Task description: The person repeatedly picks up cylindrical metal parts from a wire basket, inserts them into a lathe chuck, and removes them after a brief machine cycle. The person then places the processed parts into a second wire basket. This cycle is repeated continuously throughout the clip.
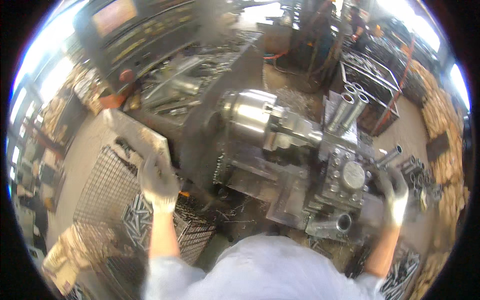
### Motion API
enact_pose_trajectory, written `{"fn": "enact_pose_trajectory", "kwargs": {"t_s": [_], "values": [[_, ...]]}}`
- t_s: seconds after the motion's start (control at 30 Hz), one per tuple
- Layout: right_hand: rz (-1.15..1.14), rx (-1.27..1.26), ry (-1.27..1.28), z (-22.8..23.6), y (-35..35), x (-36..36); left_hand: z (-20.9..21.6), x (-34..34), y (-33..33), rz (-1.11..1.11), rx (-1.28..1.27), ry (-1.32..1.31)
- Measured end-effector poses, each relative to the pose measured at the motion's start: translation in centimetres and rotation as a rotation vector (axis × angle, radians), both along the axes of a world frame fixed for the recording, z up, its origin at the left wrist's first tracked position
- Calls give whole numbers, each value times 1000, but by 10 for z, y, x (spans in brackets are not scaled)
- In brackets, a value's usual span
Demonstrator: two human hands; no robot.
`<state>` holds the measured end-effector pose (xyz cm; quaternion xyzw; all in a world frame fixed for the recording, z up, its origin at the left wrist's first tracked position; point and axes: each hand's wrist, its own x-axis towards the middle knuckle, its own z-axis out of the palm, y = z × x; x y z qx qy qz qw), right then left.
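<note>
My left hand point(159, 181), in a pale work glove with a dark, dirty palm side, is raised beside the lathe's headstock panel point(145, 134). Motion smears its fingers, so its grip is unclear. On the far right my right hand point(395, 192), gloved too, is beside the tool post point(345, 175). A short metal tube point(390, 156) lies just beyond its fingers; whether they touch it I cannot tell. The shiny lathe chuck point(252, 111) sits in the middle, with a metal fixture point(295, 131) between it and the tool post. Another tube point(343, 222) lies in front of the post.
A wire basket point(102, 185) with cut metal pieces point(137, 220) stands at the lower left. Several tubes point(345, 112) stand behind the tool post, and more tubes point(415, 172) cluster at right. A dark crate point(385, 95) and another person point(357, 27) are farther back.
</note>
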<state>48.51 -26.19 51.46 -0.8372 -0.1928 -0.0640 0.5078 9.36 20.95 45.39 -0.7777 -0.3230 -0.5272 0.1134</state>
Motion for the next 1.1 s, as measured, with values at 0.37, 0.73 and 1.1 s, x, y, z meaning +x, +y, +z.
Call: {"fn": "enact_pose_trajectory", "kwargs": {"t_s": [0.37, 0.73, 1.1], "values": [[-103, -289, 69, -114, -140, -118, 181, 135, 201, 354, -525, 639], [59, -124, 349, -123, -116, -148, -93, 32, -206, -712, -531, 275], [374, -349, 70, -151, 6, -135, -189, -155, -356, -166, -1327, 633]]}}
